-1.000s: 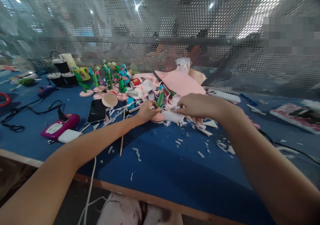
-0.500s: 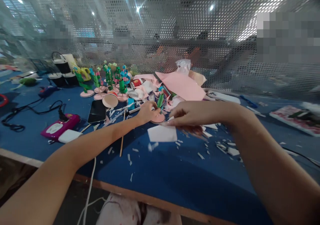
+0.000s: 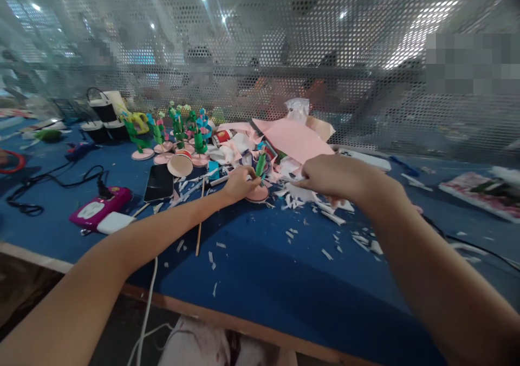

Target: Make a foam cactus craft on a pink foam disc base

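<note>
My left hand (image 3: 240, 184) is closed around the lower part of a small green paper plant (image 3: 260, 164) with a blue top. The plant stands upright on a round pink base (image 3: 257, 194), partly covered by my fingers. To its right, my right hand (image 3: 333, 177) hovers palm down over a heap of white paper scraps (image 3: 299, 194). Its index finger stretches left and stands apart from the other fingertips, which are mostly hidden beneath the hand. I see nothing held in it.
Several finished paper plants (image 3: 177, 130) stand at the back left. Nearer are a dark phone (image 3: 158, 182), a tape roll (image 3: 180, 165), a wooden stick (image 3: 200, 220) and a purple power socket (image 3: 99, 209) with cables. Pink sheets (image 3: 300, 141) lean before the perforated metal screen (image 3: 260, 79).
My right hand has moved right and away from the plant. The white paper piece it held is out of its fingers, and white paper lies among the scraps. My left hand stays on the plant.
</note>
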A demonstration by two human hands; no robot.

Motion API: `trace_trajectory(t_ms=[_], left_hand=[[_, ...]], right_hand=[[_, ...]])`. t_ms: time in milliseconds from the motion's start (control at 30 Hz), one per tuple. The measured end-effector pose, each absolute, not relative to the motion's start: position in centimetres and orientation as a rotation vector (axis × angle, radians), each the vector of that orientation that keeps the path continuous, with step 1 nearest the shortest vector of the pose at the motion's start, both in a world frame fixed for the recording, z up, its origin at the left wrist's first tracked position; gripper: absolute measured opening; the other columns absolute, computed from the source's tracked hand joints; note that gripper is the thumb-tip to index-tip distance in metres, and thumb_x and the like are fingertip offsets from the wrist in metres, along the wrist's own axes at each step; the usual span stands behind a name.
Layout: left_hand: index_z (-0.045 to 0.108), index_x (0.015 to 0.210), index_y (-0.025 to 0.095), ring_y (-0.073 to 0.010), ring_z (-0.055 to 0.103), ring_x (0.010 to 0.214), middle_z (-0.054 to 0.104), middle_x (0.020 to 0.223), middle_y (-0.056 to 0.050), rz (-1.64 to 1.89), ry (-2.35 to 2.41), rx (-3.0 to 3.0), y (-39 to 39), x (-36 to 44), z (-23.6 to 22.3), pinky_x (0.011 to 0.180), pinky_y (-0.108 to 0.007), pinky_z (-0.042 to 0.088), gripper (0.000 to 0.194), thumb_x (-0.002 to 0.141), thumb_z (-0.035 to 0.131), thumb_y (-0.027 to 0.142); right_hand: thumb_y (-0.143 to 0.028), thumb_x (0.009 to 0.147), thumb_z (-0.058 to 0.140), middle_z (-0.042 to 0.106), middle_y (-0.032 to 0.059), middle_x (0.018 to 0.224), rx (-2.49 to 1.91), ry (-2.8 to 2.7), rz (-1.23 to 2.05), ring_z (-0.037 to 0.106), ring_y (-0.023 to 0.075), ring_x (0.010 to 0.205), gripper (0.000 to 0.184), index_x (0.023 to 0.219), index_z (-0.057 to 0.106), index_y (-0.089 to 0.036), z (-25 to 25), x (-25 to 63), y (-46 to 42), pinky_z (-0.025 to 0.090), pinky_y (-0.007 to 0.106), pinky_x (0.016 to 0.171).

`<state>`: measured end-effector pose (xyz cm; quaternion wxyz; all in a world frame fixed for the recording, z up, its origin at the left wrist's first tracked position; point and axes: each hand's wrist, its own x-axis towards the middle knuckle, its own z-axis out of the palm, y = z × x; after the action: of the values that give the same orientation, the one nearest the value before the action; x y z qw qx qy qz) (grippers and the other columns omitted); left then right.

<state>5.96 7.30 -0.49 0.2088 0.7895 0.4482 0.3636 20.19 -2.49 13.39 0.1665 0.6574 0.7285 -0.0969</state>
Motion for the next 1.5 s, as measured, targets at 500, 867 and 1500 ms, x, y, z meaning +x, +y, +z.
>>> trace_trajectory(t_ms=[500, 867, 1500], left_hand=[[0.056, 0.062, 0.018, -0.0193, 0.06, 0.09, 0.066, 0.078, -0.003, 1.037, 1.26, 2.195, 7.2, 5.9, -0.4, 0.088, -0.031, 0.045, 0.014, 0.074, 0.062, 0.017], [0.056, 0.062, 0.018, -0.0193, 0.06, 0.092, 0.067, 0.081, -0.004, 1.057, 1.261, 2.183, 7.2, 5.9, -0.6, 0.089, -0.031, 0.045, 0.014, 0.074, 0.062, 0.019], [0.056, 0.064, 0.017, -0.0196, 0.061, 0.091, 0.067, 0.082, -0.004, 1.032, 1.286, 2.177, 7.1, 5.9, -0.4, 0.088, -0.032, 0.046, 0.013, 0.075, 0.063, 0.018]], right_hand=[[-0.058, 0.086, 0.036, 0.06, 0.0055, 0.057, 1.502, 2.363, -0.683, 0.053, 0.0132, 0.048, 0.051, 0.068, 0.056, -0.016, 13.0, 20.7, -1.8, 0.04, 0.025, 0.055], [-0.055, 0.086, 0.038, 0.06, 0.0068, 0.059, 1.539, 2.313, -0.601, 0.055, 0.0158, 0.054, 0.048, 0.068, 0.058, -0.015, 13.2, 20.5, -2.0, 0.039, 0.026, 0.056], [-0.053, 0.086, 0.04, 0.062, 0.0067, 0.064, 1.483, 2.308, -0.666, 0.057, 0.0151, 0.055, 0.045, 0.072, 0.06, -0.016, 13.1, 20.8, -1.4, 0.041, 0.026, 0.057]])
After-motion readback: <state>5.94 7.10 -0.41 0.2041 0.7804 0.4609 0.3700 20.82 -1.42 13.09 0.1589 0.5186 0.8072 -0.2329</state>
